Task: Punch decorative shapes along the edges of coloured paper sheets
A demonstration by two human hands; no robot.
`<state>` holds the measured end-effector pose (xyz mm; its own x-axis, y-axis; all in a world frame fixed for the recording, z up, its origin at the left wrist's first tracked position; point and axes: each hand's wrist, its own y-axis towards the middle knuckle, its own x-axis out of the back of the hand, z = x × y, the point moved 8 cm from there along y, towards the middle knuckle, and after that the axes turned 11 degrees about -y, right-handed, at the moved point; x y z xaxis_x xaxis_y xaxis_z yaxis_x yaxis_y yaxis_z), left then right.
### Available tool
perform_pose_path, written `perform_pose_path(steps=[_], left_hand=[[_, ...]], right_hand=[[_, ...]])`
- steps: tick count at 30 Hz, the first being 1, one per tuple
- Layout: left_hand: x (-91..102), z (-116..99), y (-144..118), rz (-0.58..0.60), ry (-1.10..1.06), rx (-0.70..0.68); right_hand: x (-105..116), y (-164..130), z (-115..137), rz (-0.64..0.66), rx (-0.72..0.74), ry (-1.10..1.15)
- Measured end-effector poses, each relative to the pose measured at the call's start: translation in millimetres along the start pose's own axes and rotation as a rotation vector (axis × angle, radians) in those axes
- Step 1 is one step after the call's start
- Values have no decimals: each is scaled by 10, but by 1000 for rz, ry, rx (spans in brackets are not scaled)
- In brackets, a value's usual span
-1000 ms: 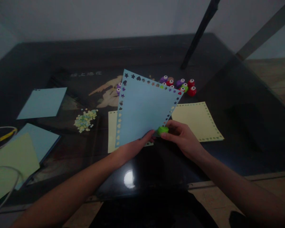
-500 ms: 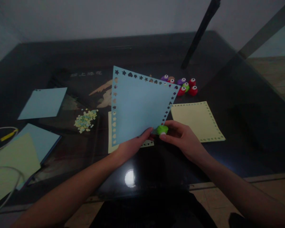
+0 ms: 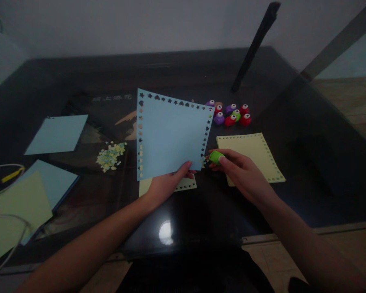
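My left hand point(image 3: 171, 179) grips the lower edge of a light blue sheet of paper point(image 3: 171, 134), its thumb on the front face. Small punched shapes, such as stars, hearts and flowers, run along the sheet's top, left and right edges. Between the thumb and fingers of my right hand point(image 3: 240, 167) is a green craft punch point(image 3: 216, 157), just right of the sheet and apart from it. Below and behind the blue sheet lies a pale yellow sheet point(image 3: 186, 186) with punched edges, mostly hidden.
Several red, purple and green punches point(image 3: 232, 118) stand at the back. Yellow punched sheets point(image 3: 247, 150) lie to the right. Paper bits point(image 3: 110, 156) are heaped left of centre. Further left are a blue sheet point(image 3: 56, 133), blue and yellow sheets point(image 3: 18, 207) and a white cable point(image 3: 6, 167).
My right hand has drawn the green punch off the blue sheet's lower right corner, toward the right. The sheet has shifted left and turned to face me more squarely.
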<state>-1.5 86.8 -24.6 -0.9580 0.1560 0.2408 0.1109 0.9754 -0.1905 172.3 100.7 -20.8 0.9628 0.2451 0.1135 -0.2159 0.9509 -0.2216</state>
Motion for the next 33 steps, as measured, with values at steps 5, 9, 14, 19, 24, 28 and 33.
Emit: perform_pose_path(steps=[5, 9, 14, 19, 24, 28, 33], left_hand=[[49, 20, 16, -16, 48, -25], [60, 6, 14, -23, 49, -31], [64, -35, 7, -34, 52, -45], [55, -33, 2, -27, 29, -32], [49, -21, -4, -15, 40, -27], [53, -19, -2, -15, 25, -28], [60, 9, 13, -20, 11, -28]], right_hand=[[12, -5, 37, -25, 11, 26], [-2, -11, 52, -10, 18, 27], [31, -11, 44, -19, 35, 5], [45, -41, 187, -56, 205, -363], [-21, -42, 212, -36, 285, -646], [-4, -23, 182, -23, 267, -630], [43, -24, 206, -47, 271, -608]])
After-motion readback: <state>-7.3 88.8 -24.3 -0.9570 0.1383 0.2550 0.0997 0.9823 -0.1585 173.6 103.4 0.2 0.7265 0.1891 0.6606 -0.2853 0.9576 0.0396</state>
